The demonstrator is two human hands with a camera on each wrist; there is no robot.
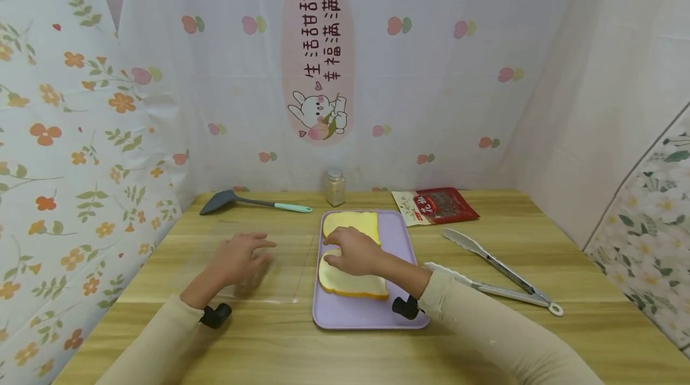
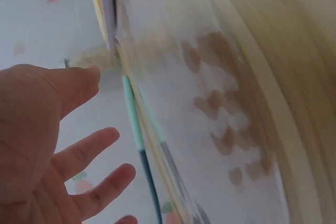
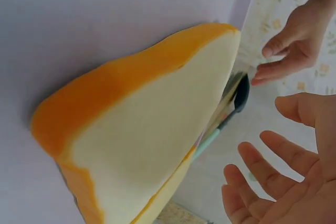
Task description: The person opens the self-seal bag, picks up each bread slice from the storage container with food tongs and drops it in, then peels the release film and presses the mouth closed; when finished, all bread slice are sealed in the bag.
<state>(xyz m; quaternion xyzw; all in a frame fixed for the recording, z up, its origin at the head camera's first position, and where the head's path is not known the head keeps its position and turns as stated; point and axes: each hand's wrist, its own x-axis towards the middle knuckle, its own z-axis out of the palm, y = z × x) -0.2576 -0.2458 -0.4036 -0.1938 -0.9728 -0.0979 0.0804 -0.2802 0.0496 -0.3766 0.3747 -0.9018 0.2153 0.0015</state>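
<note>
Two thick bread slices lie one behind the other on a lilac tray (image 1: 396, 244). My right hand (image 1: 356, 252) is over them, overlapping both the near slice (image 1: 353, 286) and the far slice (image 1: 358, 222) in the head view. In the right wrist view the near slice's orange crust (image 3: 100, 93) shows large, and the fingers are loosely spread with nothing between them. Left of the tray, a see-through sheet or board (image 1: 291, 274) lies flat on the table. Above it hangs my left hand (image 1: 237, 260), fingers apart and holding nothing; its reflection shows on the glossy surface in the left wrist view.
A dark spatula (image 1: 253, 201) with a mint handle lies at the back left. Behind the tray stands a small capped jar (image 1: 335, 188). A red packet (image 1: 439, 205) is at the back right, with spread metal tongs (image 1: 504, 268) nearer. Printed curtains surround the wooden table (image 1: 259, 343).
</note>
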